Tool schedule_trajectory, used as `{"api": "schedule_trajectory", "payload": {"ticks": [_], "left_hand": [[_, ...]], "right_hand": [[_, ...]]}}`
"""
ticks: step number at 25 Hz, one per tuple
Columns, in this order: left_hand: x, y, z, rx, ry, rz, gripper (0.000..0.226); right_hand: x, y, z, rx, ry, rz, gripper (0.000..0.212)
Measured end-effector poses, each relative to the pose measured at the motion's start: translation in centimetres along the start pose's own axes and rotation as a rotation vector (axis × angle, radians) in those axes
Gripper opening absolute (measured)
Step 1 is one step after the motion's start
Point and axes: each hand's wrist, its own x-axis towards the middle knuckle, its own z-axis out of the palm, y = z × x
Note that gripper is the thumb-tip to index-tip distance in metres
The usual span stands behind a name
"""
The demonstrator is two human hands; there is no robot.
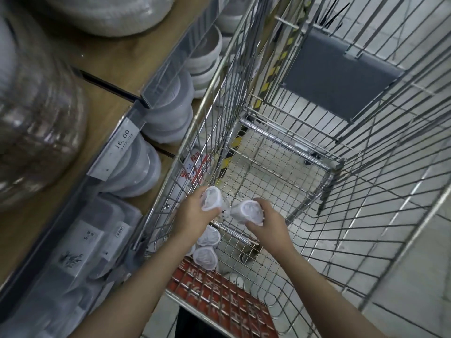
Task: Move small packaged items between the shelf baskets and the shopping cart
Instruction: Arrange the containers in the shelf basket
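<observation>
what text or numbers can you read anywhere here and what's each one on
"16.00": price tag on the shelf edge; small print under it blurred.
Box labels on the lower shelf: blurred.
Red cart seat flap: white characters, unreadable.
Red and white pack beside the cart: unreadable.

Single head-worn wide-angle view, looking steeply down and forward from above. Lens sits close over both forearms; left hand (195, 213) and right hand (264, 222) fall low centre of frame. Shopping cart (341, 164) fills centre and right, seen from above into its wire floor. Shelf (102, 76) runs along left edge, very near lens, blurred. Straight lines bow toward frame edges. No second view to share scene.
</observation>
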Motion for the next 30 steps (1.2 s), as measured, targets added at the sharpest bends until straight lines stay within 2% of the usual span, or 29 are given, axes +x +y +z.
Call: {"api": "schedule_trajectory", "payload": {"ticks": [4,9,12,14,16,18,21,22,25,26,28,30], "left_hand": [[-5.9,4.4,-3.3,-0.378,0.001,-0.056,0.048],[-14.6,9.5,-8.6,-0.574,0.019,0.055,0.046],[-19.6,11.2,-11.1,-0.708,0.061,0.063,0.048],[-22.5,11.8,-12.4,-0.811,0.073,0.050,0.056],[-25.3,12.0,-13.3,-0.891,0.082,0.054,0.075],[-28.3,11.8,-14.1,-0.990,0.162,0.049,0.087],[-32.6,10.1,-14.8,-1.126,0.261,0.009,0.088],[-34.3,9.2,-15.1,-1.186,0.290,0.004,0.084],[-39.8,6.9,-15.9,-1.305,0.409,0.015,0.053],[-41.6,5.9,-16.2,-1.336,0.466,0.019,0.055],[-45.9,3.8,-17.0,-1.382,0.601,0.014,0.075],[-50.3,1.4,-17.5,-1.437,0.745,0.022,0.087]], "right_hand": [[-5.2,-3.4,-4.7,0.221,0.048,0.002,0.063],[-13.1,-8.9,-10.6,0.460,0.005,-0.103,0.047],[-17.9,-11.6,-12.9,0.603,-0.032,-0.168,0.035],[-20.3,-12.8,-13.6,0.694,-0.065,-0.166,0.031],[-22.3,-14.1,-13.8,0.731,-0.100,-0.166,0.027],[-24.3,-15.4,-13.7,0.720,-0.154,-0.190,0.020],[-26.6,-16.7,-12.5,0.717,-0.263,-0.249,0.013],[-27.5,-17.4,-11.9,0.716,-0.312,-0.265,0.017],[-30.4,-19.6,-9.4,0.666,-0.487,-0.300,0.035],[-31.6,-20.4,-8.4,0.640,-0.549,-0.321,0.039],[-34.3,-22.2,-5.7,0.582,-0.679,-0.351,0.047],[-37.3,-23.4,-2.9,0.518,-0.798,-0.346,0.048]]}}
